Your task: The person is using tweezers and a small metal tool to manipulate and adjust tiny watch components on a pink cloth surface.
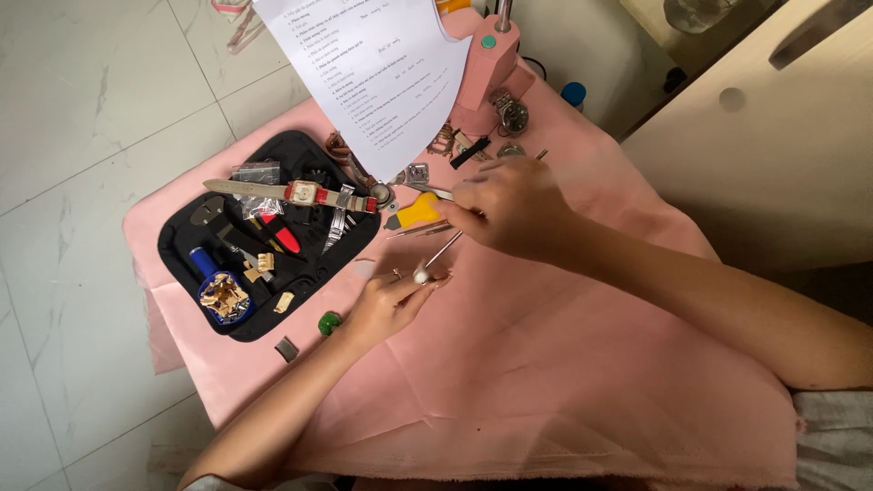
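Head view: right hand [512,205] grips a thin metal tool [443,249], tip angled down at a small white bead [421,275] pinched in the left hand [393,301] over the pink cloth [546,364]. Yellow-handled tool [414,212] lies just beside the right hand; black tool case [182,238] sits to the left.

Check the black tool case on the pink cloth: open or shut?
Open. The black tool case lies flat, its tools exposed, with a red-strapped watch across its top.
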